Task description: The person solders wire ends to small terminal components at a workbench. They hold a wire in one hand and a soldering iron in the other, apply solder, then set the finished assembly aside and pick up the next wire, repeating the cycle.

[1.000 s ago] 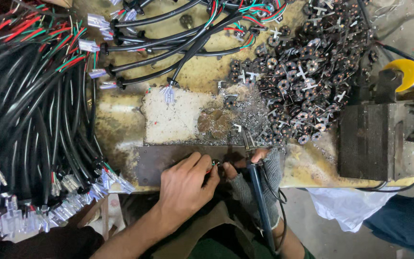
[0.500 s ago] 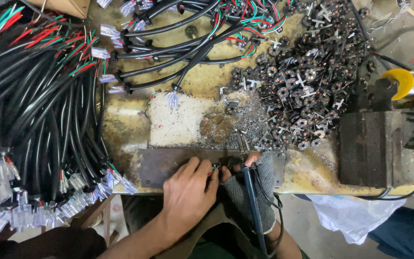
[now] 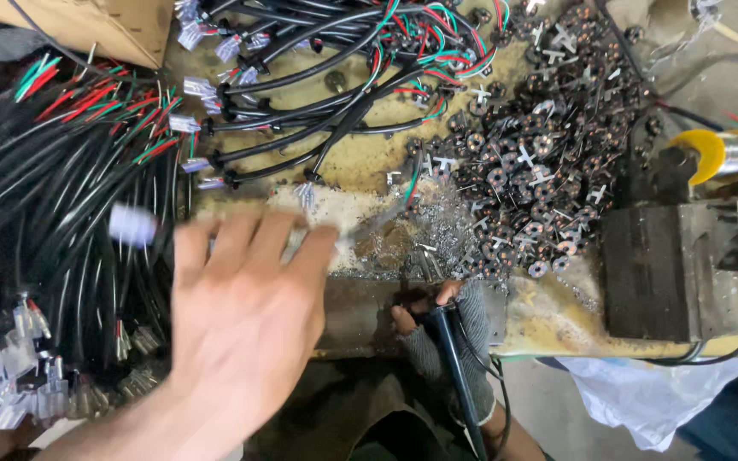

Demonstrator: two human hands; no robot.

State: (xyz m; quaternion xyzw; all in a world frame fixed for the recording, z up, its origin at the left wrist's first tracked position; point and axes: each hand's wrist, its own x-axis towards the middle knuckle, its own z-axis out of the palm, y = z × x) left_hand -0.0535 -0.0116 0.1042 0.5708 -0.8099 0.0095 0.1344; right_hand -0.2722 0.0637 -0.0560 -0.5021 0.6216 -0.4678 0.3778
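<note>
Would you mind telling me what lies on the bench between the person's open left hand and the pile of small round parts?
In the head view, a patch of solder scraps lies between the left hand and the round parts.

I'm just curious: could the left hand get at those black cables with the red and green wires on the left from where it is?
Probably yes. The left hand is open, empty and spread just beside the black cables, with nothing between them.

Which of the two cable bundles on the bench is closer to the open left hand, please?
The big bundle at the bench's left edge; the left hand overlaps it, while the smaller bundle lies farther up.
</note>
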